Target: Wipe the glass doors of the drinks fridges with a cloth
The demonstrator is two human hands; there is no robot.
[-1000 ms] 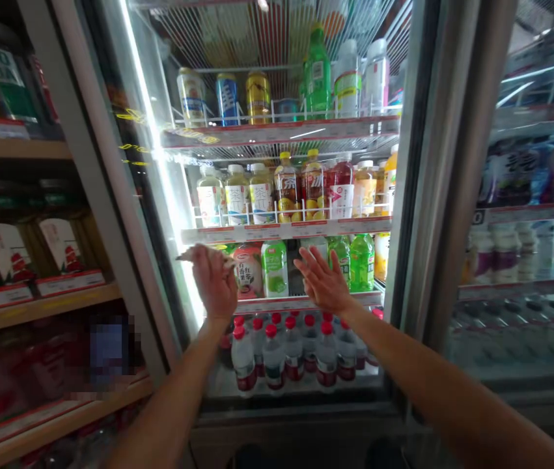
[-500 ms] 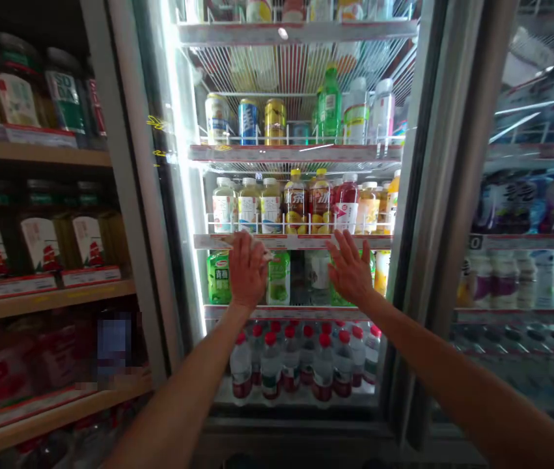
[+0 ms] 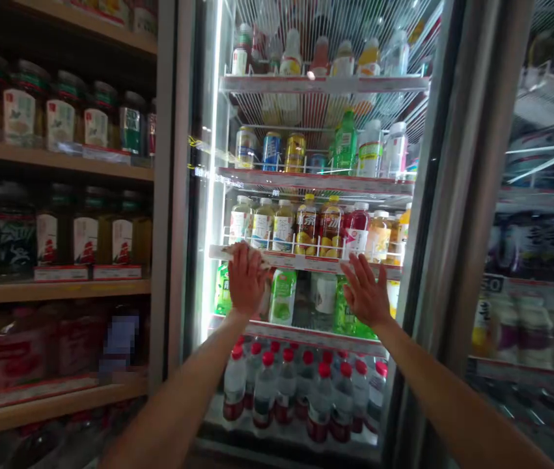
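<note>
My left hand (image 3: 247,279) is in front of a cooler shelf's front price strip (image 3: 306,262), fingers laid over a thin, pale, crumpled cloth (image 3: 232,250) that sticks out on both sides. How firmly it is gripped is hidden by the back of the hand. Farther right, my right hand (image 3: 367,290) has its fingers spread and holds nothing; its fingertips are at or near the same strip. Tea bottles (image 3: 282,225) and a red drink bottle (image 3: 357,229) stand above the strip. Green drink bottles (image 3: 283,296) stand on the shelf below.
The cooler's lit left edge (image 3: 211,163) and metal right frame (image 3: 472,215) bound the reach. Red-capped water bottles (image 3: 319,397) stand at the bottom; cans (image 3: 271,151) are higher up. Wooden shelves (image 3: 56,290) with jars are at left, another cooler section at right.
The view has tilted and turned, so the shelves appear lower and slightly to the right. Both hands keep about the same places relative to the strip; the cloth is still under my left hand.
</note>
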